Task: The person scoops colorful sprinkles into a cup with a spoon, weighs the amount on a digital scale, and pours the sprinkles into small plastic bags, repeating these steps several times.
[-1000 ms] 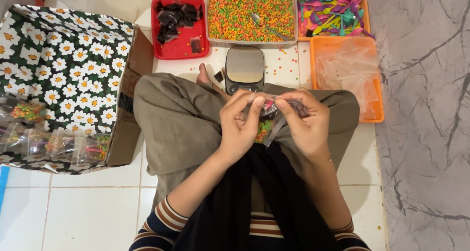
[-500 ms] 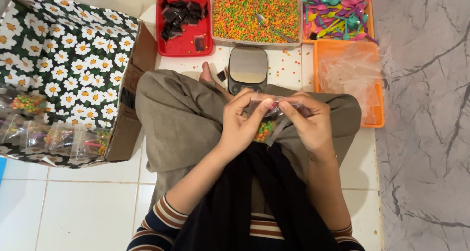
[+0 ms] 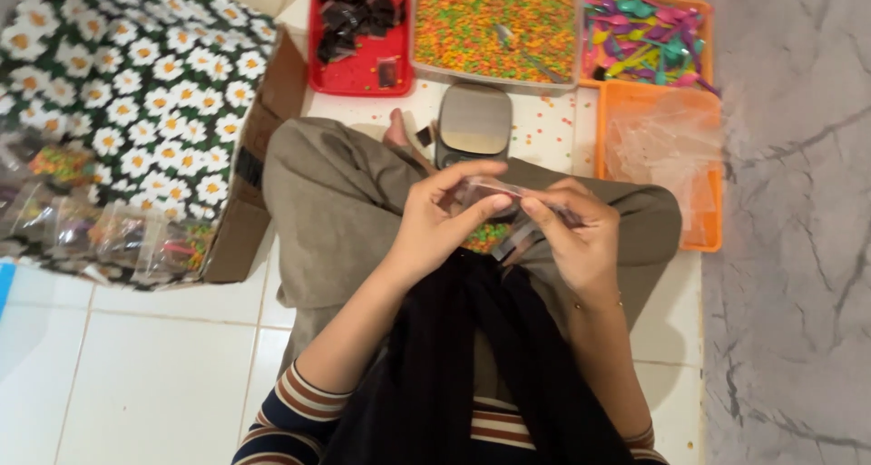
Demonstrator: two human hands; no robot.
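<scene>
Both hands meet over the lap of a person sitting cross-legged on the white tiled floor (image 3: 145, 374). Her left hand (image 3: 435, 225) and right hand (image 3: 572, 238) each pinch the top edge of a small clear plastic bag (image 3: 494, 197), fingers closed narrow on the film, thumbs pressing toward the forefingers. The bag hangs between them just above the knees, and a clump of orange and green sweets shows at its bottom, by the trousers.

From where I stand it looks like the mouth of the bag is being pressed shut. To do that well I would judge the two sides of the opening need to be lined up first, then the pinch run along the whole strip from one corner to the other, with the bag kept upright so no sweets creep into the seam. I cannot tell whether the strip is closed yet.

Ahead of her knees sits a small grey scale (image 3: 474, 120). Beyond it is a long tray of orange and green sweets (image 3: 494, 20), a red tray (image 3: 363, 70) with dark wrapped pieces, an orange tray of coloured plastic spoons (image 3: 644, 25) and another orange tray (image 3: 606, 156) holding empty clear bags. To her left stands a cardboard box (image 3: 240, 229) draped in daisy-print cloth, with filled bags lying on it.
</scene>
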